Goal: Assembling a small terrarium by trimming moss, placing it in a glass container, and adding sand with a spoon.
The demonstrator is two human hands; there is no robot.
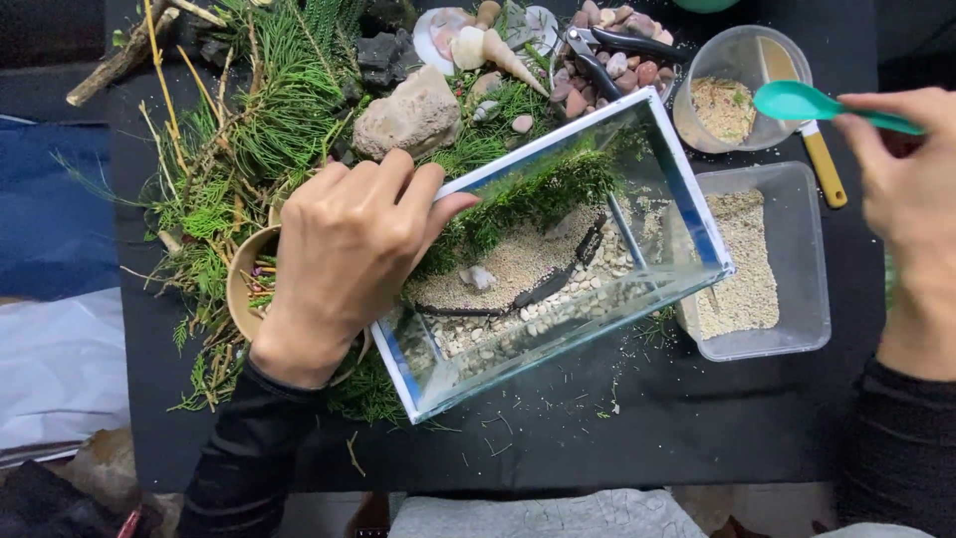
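glass tank [558, 259] sits mid-table on the black cloth [597, 428], tipped up on one side, its long axis running from lower left to upper right, the open mouth facing the camera. inside it lie pale gravel [518, 324] along the near side, fine sand [518, 264] above that, a dark curved strip [543, 284] between the two, and green moss [538, 189] along the far side.

left hand [344, 254] rests on the tank's left rim, fingers curled together over the glass edge, gripping it. right hand [911, 184] hovers well apart at the right edge, fingers pinched shut on the handle of a teal spoon [812, 103], whose bowl points left above a round clear cup [737, 90] of sand.

just right of the tank, touching its corner, stands a rectangular clear plastic tub [787, 269] holding more sand. a yellow handle [825, 164] lies between cup and tub. behind the tank: a tan rock [408, 115], shells [478, 45], pink pebbles [627, 60] and black-handled pliers [617, 50]. green fronds and twigs [249, 130] pile up on the left, around a tan bowl [242, 284] partly under the left wrist.
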